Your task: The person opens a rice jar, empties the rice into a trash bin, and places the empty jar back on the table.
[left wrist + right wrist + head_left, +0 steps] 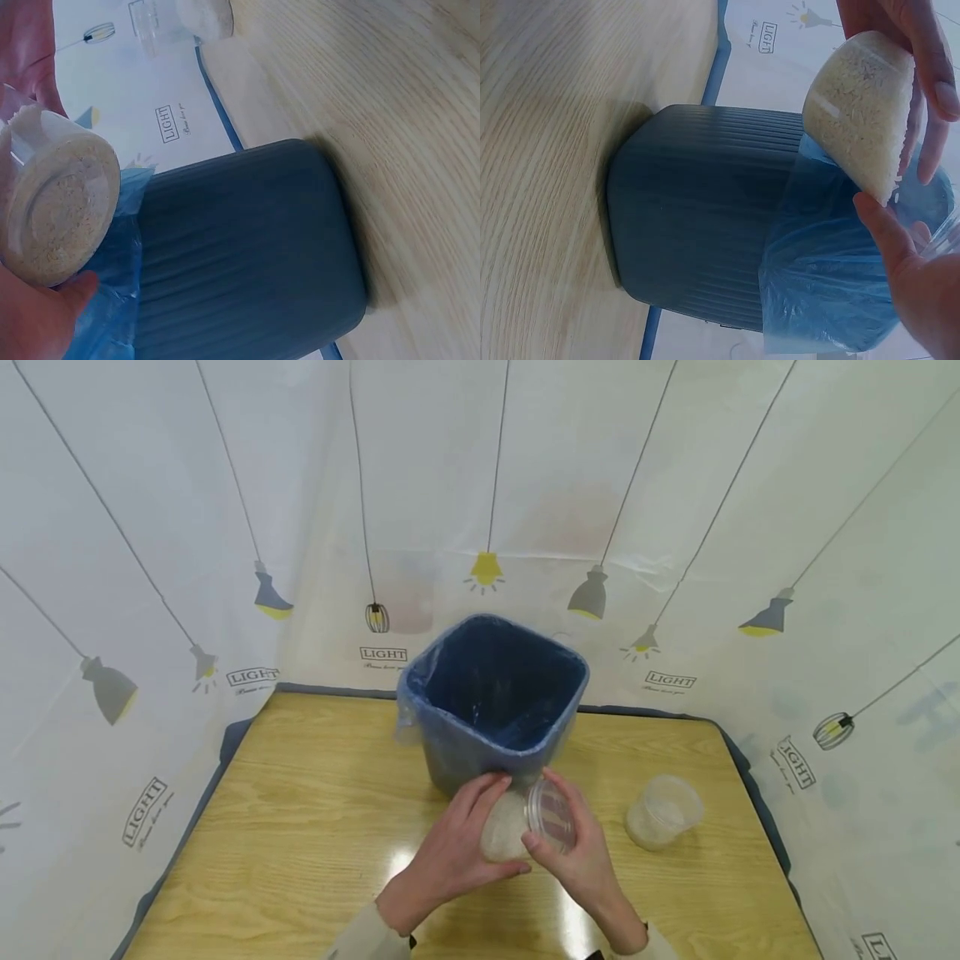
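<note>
Head view, and both hands are busy at the near side of the blue bin (450,764)! The left hand (457,839) is wrapped round a clear tub of rice (501,828), up off the counter (300,777), mouth tipped to the right. The right hand (588,852) pinches a clear round plastic piece (555,817) just beside that mouth; lid or cup, I can't tell. Over to the right wrist, and look: the rice slopes, a few grains right at the rim! So how does it handle? Well filled like that, the tub probably has some weight, while its thin, smooth wall would likely flex under a hard squeeze. Best hold, I'd say: fingers spread round the lower wall, gentle pressure, clear of the rim. The plastic piece looks feather-light, best taken by its edge. Farther right, a second clear tub (663,814) stands on the counter
</note>
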`<act>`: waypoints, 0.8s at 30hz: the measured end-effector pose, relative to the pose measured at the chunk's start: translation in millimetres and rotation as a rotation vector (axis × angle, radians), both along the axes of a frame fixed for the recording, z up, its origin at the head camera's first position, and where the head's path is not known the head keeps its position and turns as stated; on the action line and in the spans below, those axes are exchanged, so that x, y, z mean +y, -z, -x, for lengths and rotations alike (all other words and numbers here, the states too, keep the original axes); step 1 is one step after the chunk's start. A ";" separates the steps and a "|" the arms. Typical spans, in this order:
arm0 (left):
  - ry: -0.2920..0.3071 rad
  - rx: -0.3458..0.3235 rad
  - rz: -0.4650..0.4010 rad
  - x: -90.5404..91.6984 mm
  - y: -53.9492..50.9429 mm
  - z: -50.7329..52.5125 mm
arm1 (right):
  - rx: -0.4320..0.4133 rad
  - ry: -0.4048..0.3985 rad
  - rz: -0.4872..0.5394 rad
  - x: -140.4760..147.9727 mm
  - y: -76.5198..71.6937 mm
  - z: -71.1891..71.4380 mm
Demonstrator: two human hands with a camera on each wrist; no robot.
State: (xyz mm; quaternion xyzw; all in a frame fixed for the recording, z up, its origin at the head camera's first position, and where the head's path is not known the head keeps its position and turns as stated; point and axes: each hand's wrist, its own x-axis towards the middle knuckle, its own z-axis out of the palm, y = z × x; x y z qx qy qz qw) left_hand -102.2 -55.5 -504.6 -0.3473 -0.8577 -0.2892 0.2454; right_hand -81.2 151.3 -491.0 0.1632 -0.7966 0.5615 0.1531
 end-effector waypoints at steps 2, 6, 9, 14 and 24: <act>0.001 0.014 -0.006 1.1 0.4 2.4 | 0.007 0.006 0.002 0.5 0.1 1.7; -0.007 0.005 -0.003 2.5 1.1 4.3 | 0.014 0.014 -0.002 1.2 -0.3 3.4; -0.017 -0.022 0.000 3.1 1.0 3.3 | 0.018 0.013 -0.010 1.6 -0.9 3.3; -0.035 -0.026 0.007 3.8 -1.3 0.6 | 0.030 -0.001 -0.019 1.9 -1.7 2.6; -0.052 0.067 0.038 4.4 1.2 1.6 | 0.065 -0.020 -0.004 0.2 -1.8 1.9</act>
